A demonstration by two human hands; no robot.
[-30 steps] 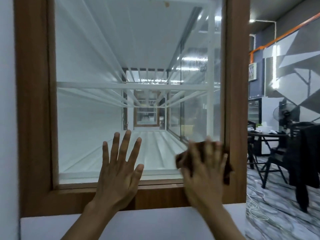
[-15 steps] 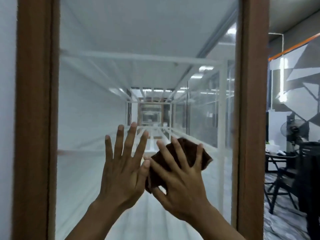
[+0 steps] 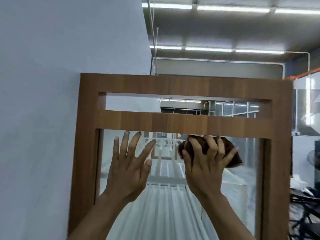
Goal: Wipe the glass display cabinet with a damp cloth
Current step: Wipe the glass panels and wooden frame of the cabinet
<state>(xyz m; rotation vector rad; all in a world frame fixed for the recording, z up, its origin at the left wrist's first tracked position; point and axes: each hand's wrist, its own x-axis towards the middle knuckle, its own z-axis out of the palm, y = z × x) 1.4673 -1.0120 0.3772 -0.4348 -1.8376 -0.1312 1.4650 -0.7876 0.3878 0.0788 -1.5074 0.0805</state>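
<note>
A tall glass display cabinet with a brown wooden frame (image 3: 173, 84) fills the middle of the view, and its glass pane (image 3: 173, 205) runs down below the upper crossbar. My right hand (image 3: 206, 170) holds a dark brown cloth (image 3: 232, 153) bunched under curled fingers against the top of the pane, just under the crossbar. To its left, my left hand (image 3: 129, 168) lies flat on the glass with its fingers spread, fingertips near the crossbar.
A white wall (image 3: 43, 101) stands right against the cabinet's left side. Dark chairs and a table (image 3: 304, 205) sit at the lower right. Ceiling strip lights (image 3: 207, 49) run overhead.
Both hands have slid up the glass from the bottom edge to the top of the pane. The cloth went from the right side toward the middle and up. My view tilted upward.
</note>
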